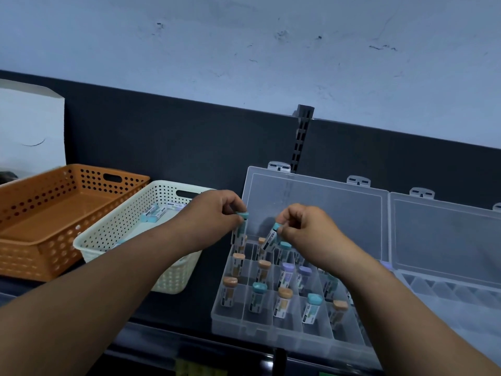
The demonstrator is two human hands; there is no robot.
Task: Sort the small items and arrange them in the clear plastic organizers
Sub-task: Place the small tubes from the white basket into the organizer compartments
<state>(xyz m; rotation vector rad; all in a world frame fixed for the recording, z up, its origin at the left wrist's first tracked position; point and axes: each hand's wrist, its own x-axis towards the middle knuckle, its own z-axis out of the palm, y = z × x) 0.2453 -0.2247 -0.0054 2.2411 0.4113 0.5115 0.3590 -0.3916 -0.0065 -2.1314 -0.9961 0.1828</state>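
A clear plastic organizer (245,325) lies open on the dark shelf, its lid (325,213) leaning back against the wall. Its compartments hold several small labelled vials with orange, teal and purple caps, standing upright. My left hand (214,213) pinches a teal-capped vial (240,229) upright over the organizer's far-left corner. My right hand (306,226) grips another teal-capped vial (272,237), tilted, above the back row. A second clear organizer (447,291) lies open to the right, its compartments looking bare.
A white perforated basket (130,226) to the left of the organizer holds a few more vials (153,213). Further left stands an orange perforated basket (48,221) with nothing visible inside. A white box (29,126) stands behind it. A slotted black upright (302,139) runs up the back wall.
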